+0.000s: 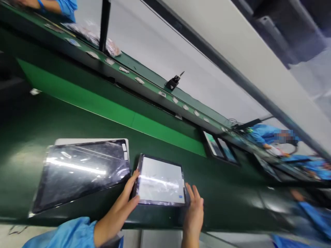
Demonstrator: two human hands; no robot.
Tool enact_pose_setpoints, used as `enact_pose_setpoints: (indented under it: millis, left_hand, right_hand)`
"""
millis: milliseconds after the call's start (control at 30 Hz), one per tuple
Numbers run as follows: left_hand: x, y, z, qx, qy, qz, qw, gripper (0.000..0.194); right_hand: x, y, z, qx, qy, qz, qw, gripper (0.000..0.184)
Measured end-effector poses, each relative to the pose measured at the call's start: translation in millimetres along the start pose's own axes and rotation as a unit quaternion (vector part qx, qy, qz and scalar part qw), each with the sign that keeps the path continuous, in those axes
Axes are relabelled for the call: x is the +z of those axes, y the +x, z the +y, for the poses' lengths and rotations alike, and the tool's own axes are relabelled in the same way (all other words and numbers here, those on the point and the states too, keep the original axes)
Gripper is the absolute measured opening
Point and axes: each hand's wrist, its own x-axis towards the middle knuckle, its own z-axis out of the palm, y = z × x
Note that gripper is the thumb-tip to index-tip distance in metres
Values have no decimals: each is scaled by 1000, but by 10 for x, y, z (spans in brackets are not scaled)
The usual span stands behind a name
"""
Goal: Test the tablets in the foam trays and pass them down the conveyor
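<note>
A tablet (160, 179) with a lit white screen, black border and small blue mark lies on the green bench in front of me. At its left edge, my left hand (121, 199) has closed on it, thumb and fingers along the border. My right hand (193, 206) is beside the right edge with fingers stretched out; whether it touches the tablet is unclear. Left of my left hand lies a larger glossy black panel (85, 172) with small white labels at its right end. A white tablet-like piece (90, 141) shows from under it.
A bright green strip (116, 119) runs along the bench (100, 213). Small pale parts line the raised shelf (150, 86), with a black holder (172, 82) behind. More screens (219, 146) lie further right. Co-workers in blue sit at the far right (266, 134) and upper left (64, 8).
</note>
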Motion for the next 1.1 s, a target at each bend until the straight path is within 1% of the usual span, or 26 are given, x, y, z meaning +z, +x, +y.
enact_pose_setpoints:
  millis: [67,100,133,167,233,300,367,433,467,500,533,567,633,700,767,833,900,1000,1100]
  left_hand:
    - [-49,-96,-105,7,56,-47,997,65]
    - [-95,-145,-148,19,100,-65,993,65]
    - [-146,-188,-183,41,159,-77,983,64]
    - [-198,-224,-205,67,216,-82,971,63]
    - [-291,-269,-215,119,316,-70,939,59]
    - [-363,-284,-194,142,364,-55,919,53]
    - [-423,-289,-169,136,385,-47,912,48]
    - [-479,-299,-156,123,396,-46,909,47]
    - [-505,-309,-155,120,401,-46,907,47]
    - [-527,-321,-157,121,405,-46,905,48]
    - [-545,-333,-159,127,409,-48,902,49]
    - [-557,-345,-160,136,413,-48,899,50]
    - [-570,-360,-161,150,421,-54,893,50]
    - [-575,-363,-163,162,430,-65,886,50]
    - [-586,-358,-171,168,437,-77,880,49]
    - [-608,-349,-181,166,439,-88,878,49]
    - [-630,-345,-184,163,436,-97,879,50]
    - [-630,-361,-166,156,424,-101,886,49]
    - [-583,-403,-141,122,398,-78,906,45]
  right_hand:
    - [-53,-35,-39,-87,-72,1,994,54]
    - [-20,-71,-90,-134,-106,-15,985,47]
    - [54,-112,-157,-188,-145,-49,970,42]
    - [163,-153,-234,-234,-179,-99,951,37]
    - [454,-223,-393,-303,-223,-227,898,37]
    - [765,-272,-520,-353,-265,-305,844,40]
    - [1003,-306,-593,-382,-319,-350,794,45]
    - [1095,-316,-626,-390,-363,-379,757,49]
    - [1076,-306,-638,-389,-374,-387,748,50]
    - [1016,-281,-653,-387,-379,-386,747,49]
    - [925,-239,-670,-385,-380,-374,753,47]
    - [813,-180,-685,-383,-382,-349,765,45]
    - [578,-22,-690,-371,-389,-278,796,41]
    - [395,148,-633,-339,-406,-222,819,37]
    - [291,268,-527,-303,-418,-206,831,36]
    - [223,290,-436,-280,-421,-211,837,35]
    - [127,197,-412,-271,-418,-210,841,35]
    - [-109,-99,-467,-275,-397,-185,856,32]
    - [-317,-419,-447,-281,-379,-163,866,30]
